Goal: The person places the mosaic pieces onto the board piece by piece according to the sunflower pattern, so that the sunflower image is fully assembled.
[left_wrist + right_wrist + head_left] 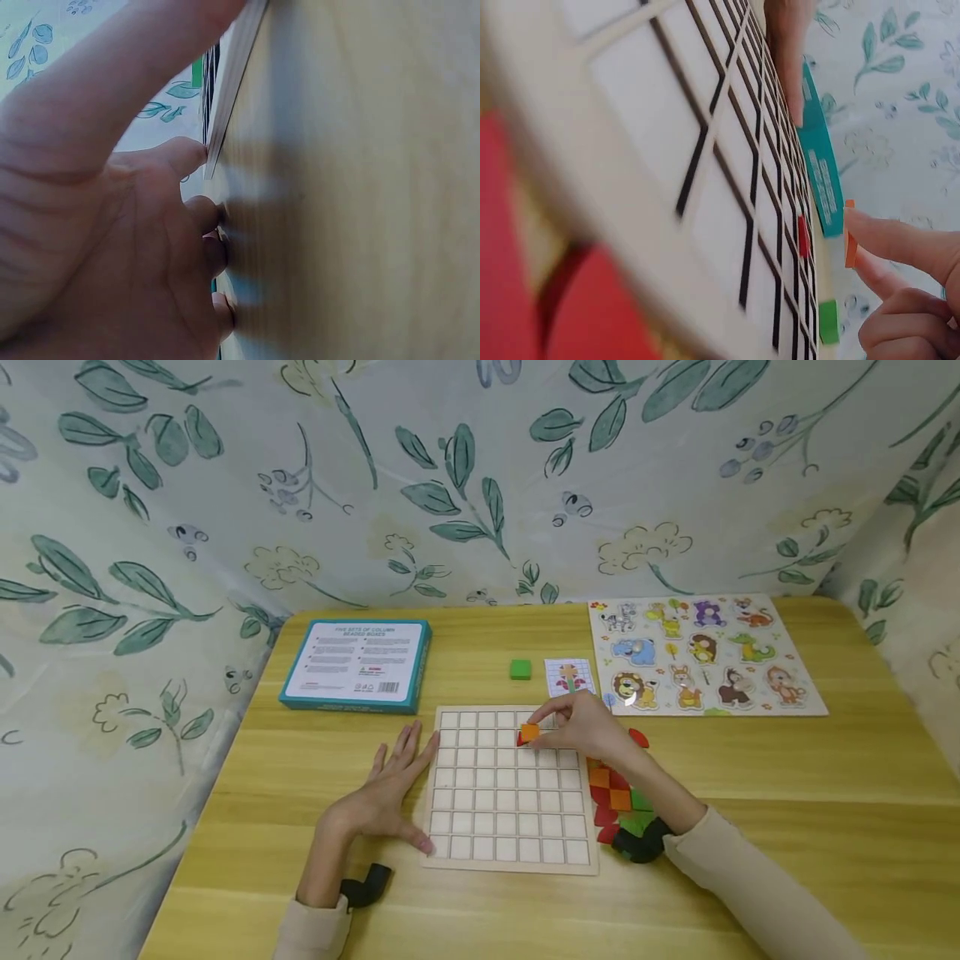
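The left hand (382,797) is nearest the wearer, released and spread: its thumb is at the near left corner of the pale wooden board with a square grid (495,800), and its index fingertip touches the left edge. Loose red, orange and green flat pieces (620,799) lie just beside the board's right edge. Farther off, over the far part of the grid and right of its centre line, the right hand (588,727) grasps a thin orange square tile (530,732) between thumb and index finger. The tile lies to the left of the palm, has no evident long axis, and is raised above the board with its face roughly parallel to the grid. Governing relation, as judged: tile to the small red piece (803,236) directly below and near it on the grid, the two apart in the right wrist view; the right hand is the nearer to both. The red piece's shape and exact seating cannot be told. Beyond the board's far edge stands a green square block (521,669).
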### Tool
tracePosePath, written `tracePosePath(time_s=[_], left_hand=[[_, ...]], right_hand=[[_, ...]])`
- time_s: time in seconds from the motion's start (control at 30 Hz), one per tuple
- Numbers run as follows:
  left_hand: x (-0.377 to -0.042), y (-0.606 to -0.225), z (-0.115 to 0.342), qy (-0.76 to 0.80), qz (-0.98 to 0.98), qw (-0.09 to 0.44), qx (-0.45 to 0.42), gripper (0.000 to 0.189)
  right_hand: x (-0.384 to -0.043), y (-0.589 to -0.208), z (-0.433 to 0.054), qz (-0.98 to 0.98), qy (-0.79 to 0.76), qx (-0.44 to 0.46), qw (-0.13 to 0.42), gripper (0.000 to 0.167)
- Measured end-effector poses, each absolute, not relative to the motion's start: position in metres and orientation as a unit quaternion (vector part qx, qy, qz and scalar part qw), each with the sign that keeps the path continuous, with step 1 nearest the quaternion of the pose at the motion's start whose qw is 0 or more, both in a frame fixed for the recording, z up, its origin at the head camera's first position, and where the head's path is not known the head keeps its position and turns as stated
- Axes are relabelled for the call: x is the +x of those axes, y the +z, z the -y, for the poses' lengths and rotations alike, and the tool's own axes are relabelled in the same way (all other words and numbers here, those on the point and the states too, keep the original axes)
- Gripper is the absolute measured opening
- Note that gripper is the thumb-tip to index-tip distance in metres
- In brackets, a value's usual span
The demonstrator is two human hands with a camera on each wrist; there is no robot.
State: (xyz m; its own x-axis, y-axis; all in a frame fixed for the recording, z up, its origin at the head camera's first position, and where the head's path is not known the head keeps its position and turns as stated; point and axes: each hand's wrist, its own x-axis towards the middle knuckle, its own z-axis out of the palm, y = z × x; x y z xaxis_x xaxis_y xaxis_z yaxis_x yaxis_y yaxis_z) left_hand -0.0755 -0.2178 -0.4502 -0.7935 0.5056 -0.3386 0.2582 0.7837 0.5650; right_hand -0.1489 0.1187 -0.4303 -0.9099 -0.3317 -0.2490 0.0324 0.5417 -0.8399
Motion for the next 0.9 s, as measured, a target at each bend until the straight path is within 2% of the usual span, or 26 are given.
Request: tracePosePath(time_s=[0.3, 0.9], left_hand=[[-0.078, -0.451, 0.215, 0.246, -0.914, 0.246, 0.207, 0.153], [-0.077, -0.452, 0.217, 0.248, -0.914, 0.249, 0.203, 0.153]], right_hand=[[-0.154, -0.437, -0.086, -0.871, -0.443, -0.079, 0.196, 0.023], [-0.154, -0.443, -0.084, -0.851, -0.478, -0.079, 0.202, 0.021]])
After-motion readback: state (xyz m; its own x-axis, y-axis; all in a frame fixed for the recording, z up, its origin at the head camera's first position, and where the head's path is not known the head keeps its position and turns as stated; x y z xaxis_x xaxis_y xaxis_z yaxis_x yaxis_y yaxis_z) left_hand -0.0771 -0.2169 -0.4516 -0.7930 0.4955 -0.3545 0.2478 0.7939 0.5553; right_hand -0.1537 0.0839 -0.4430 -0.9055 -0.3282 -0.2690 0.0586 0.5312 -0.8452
